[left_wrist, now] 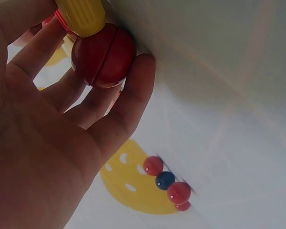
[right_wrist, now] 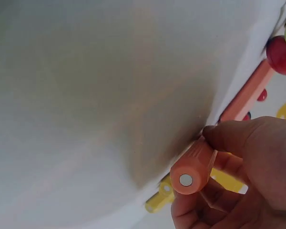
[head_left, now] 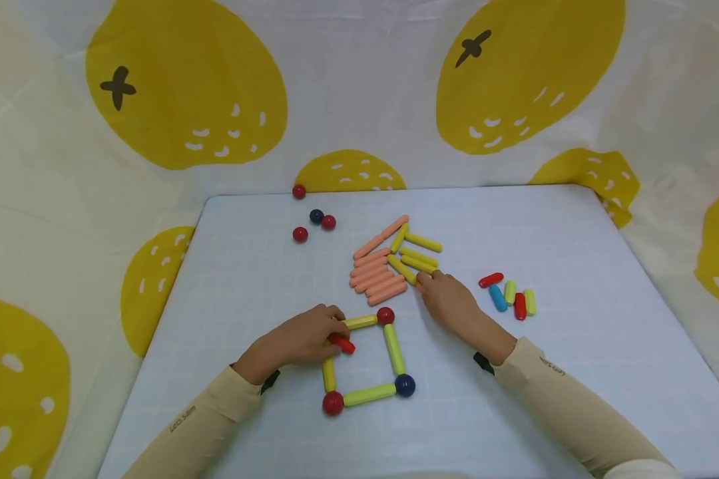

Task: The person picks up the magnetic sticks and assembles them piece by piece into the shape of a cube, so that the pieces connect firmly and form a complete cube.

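Note:
A square of magnetic sticks and balls lies on the table, with two yellow-green sticks (head_left: 369, 394) and two yellow sticks (head_left: 360, 322). Three corners show two red balls (head_left: 386, 315) and a dark blue ball (head_left: 405, 385). At the far left corner, my left hand (head_left: 304, 336) holds a short red stick (head_left: 343, 344). Its fingers also curl about the corner's red ball (left_wrist: 104, 55), which the head view hides. My right hand (head_left: 451, 305) pinches an orange stick (right_wrist: 194, 167) with a round metal end, beside the loose yellow sticks (head_left: 403, 269).
Several orange sticks (head_left: 371, 273) lie in a group beyond the square. Short red, blue and yellow-green sticks (head_left: 510, 293) are at the right. Loose balls (head_left: 300, 234), red and dark blue, sit at the back left. A lemon-print cloth (head_left: 359, 86) hangs behind the table.

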Demonstrator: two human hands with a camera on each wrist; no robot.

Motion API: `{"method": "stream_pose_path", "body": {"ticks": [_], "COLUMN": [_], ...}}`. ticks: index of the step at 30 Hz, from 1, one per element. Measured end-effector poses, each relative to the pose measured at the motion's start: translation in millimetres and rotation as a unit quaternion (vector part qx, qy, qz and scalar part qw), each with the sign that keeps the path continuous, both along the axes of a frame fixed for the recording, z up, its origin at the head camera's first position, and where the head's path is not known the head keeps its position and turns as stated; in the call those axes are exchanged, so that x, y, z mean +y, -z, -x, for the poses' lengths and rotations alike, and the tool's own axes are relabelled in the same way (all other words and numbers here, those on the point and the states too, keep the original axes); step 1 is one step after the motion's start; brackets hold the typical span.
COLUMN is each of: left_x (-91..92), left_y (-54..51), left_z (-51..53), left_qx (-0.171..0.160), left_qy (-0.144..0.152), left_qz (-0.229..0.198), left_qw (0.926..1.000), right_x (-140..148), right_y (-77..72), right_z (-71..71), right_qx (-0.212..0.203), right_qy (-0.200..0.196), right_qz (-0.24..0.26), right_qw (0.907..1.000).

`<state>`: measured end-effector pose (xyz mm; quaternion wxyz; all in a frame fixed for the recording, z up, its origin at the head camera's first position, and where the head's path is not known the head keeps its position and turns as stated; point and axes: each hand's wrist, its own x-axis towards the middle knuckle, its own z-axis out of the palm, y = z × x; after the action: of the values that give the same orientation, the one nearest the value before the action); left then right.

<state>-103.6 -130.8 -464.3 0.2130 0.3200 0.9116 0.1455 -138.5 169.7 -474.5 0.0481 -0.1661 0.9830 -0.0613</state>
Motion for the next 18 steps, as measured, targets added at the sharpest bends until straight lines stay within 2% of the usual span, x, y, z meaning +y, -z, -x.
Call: {"method": "stream_pose_path", "body": {"ticks": [5,9,13,18], "left_x": [0.2,0.4,0.1,-1.2], "left_y": [1.1,1.3,1.1,1.6], "left_z": [0.1,0.5,0.4,0.2], "left_qx": [-0.002,-0.004,-0.004,0.003], "left_qy": [-0.003,-0.003,-0.001,0.002], "left_qz": [0.0,0.0,-0.003,-0.007], "left_qw": [1.0,1.0,1.0,1.0], "right_x": [1.6,3.0,0.2,-13.5], "right_y": [-0.4,-5.7,-17.8,-35.9], "right_z": [-3.7,-8.5,-16.4,-31.0], "right_qx": [-0.002,-0.004,-0.011,-0.023], "right_qy": [-0.02,-0.017,-0.011,-0.033], "right_qz": [-0.047,-0.06,-0.036,0.019], "right_qw": [0.9987,0.998,0.9992,0.999]}}
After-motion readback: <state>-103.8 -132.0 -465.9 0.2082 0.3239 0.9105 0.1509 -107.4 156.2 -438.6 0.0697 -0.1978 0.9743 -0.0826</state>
